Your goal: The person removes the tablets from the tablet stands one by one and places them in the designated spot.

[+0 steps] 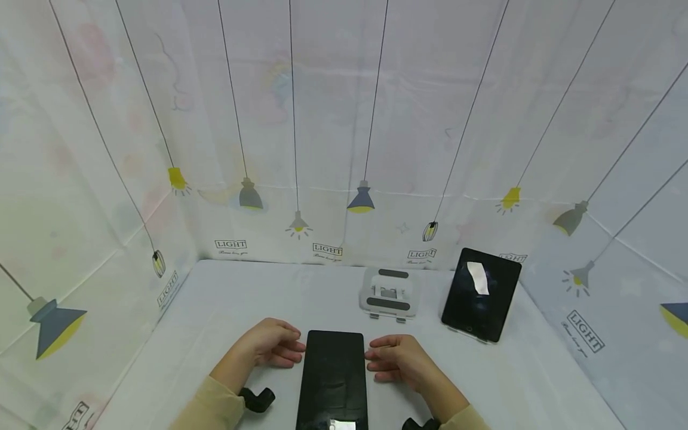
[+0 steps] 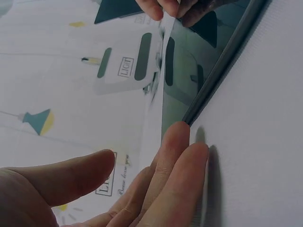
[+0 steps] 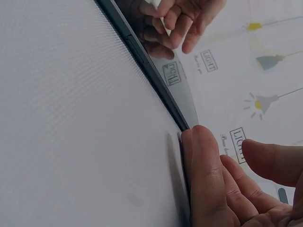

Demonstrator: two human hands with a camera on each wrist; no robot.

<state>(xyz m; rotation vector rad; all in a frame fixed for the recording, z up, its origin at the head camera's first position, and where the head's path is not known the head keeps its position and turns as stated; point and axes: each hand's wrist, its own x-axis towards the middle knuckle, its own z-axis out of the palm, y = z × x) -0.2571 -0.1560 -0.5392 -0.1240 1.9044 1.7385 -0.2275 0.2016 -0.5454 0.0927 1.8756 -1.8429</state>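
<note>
A black tablet [image 1: 332,373] lies flat between my two hands, its glossy screen up and its near end cut off by the frame. By its left edge is my left hand [image 1: 275,344], fingers loosely bent and thumb apart. My right hand [image 1: 395,360] mirrors this at the right edge. In the left wrist view, the left fingertips [image 2: 177,135] meet the tablet's edge near a far corner. Fingertips [image 3: 201,137] of the right hand also reach the edge in the right wrist view. Neither hand curls round the tablet; whether every fingertip touches it I cannot tell.
A grey folded stand [image 1: 367,292] with two dark pads lies beyond the right hand. At the far right a second black tablet [image 1: 467,307] leans upright, a white strip [image 1: 478,278] on its screen. White cloth [image 1: 258,286] covers the table; lamp-printed curtains [image 1: 333,119] enclose it.
</note>
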